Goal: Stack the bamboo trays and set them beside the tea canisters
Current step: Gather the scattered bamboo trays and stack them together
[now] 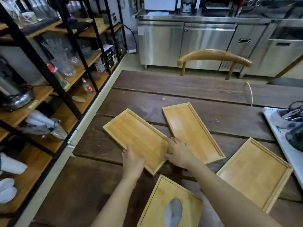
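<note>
Three bamboo trays lie flat on the dark wooden table [196,95]. The left tray [136,136] is angled, and my left hand [132,161] rests on its near left edge with fingers spread. My right hand [178,153] presses on that tray's near right corner, lying partly over the middle tray [191,130] beside it. The right tray [255,172] lies apart, untouched. No tea canisters show in this view.
A bamboo tissue box [170,203] sits at the table's near edge. A white tray with dark kettles [288,125] stands at the right. Black-framed shelves with glassware [62,63] line the left. A wooden chair [214,58] and steel cabinets [205,43] stand behind.
</note>
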`<state>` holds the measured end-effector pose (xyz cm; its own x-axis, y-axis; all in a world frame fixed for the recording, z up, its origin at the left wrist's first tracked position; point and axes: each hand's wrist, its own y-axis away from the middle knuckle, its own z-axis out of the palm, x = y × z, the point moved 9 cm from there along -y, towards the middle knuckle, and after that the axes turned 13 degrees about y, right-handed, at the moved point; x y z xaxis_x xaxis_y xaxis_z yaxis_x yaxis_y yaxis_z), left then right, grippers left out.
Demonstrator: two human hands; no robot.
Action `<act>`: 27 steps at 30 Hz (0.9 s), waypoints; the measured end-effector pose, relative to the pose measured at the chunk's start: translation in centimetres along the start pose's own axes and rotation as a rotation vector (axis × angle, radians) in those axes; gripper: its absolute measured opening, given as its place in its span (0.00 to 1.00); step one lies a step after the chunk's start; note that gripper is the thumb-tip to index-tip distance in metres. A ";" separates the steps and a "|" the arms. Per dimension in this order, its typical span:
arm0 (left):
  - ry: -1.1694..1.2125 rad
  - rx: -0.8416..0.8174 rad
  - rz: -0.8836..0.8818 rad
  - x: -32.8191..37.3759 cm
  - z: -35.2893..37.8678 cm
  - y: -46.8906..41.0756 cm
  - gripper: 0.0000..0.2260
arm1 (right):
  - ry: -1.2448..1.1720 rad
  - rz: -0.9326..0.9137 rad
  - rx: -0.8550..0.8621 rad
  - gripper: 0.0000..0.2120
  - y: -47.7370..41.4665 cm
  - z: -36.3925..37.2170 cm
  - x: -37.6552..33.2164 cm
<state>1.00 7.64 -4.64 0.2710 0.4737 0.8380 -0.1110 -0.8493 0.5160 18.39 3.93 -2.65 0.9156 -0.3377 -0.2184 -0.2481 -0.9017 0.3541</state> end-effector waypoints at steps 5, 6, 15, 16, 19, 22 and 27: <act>0.466 0.022 -0.126 0.7 0.4 -1.1 0.31 | -0.345 0.132 -0.057 0.32 -1.7 -0.8 0.0; 0.498 0.054 -0.144 0.9 0.0 -1.2 0.28 | -0.473 0.138 -0.091 0.32 -1.8 -0.4 -0.4; 0.428 0.193 -0.250 -0.5 -2.1 -1.0 0.17 | -0.598 0.246 -0.106 0.28 -2.1 0.1 -0.5; 0.418 0.194 -0.240 -0.1 -2.0 -0.7 0.17 | -0.512 0.251 -0.100 0.25 -2.0 -0.1 -0.7; 0.443 0.130 -0.232 1.3 -0.9 -0.3 0.16 | -0.369 0.210 0.007 0.17 -2.1 -2.1 -1.1; 0.442 0.075 -0.158 3.6 0.5 0.2 0.15 | -0.477 0.161 0.160 0.14 -2.1 -4.7 0.1; -0.270 -0.037 0.213 9.2 5.4 -0.1 0.19 | -0.451 0.283 0.411 0.13 0.2 -7.9 6.7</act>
<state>8.67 10.79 2.03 0.4804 0.2042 0.8530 -0.2252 -0.9112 0.3450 27.00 3.66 3.13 0.5978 -0.5755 -0.5581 -0.6409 -0.7613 0.0985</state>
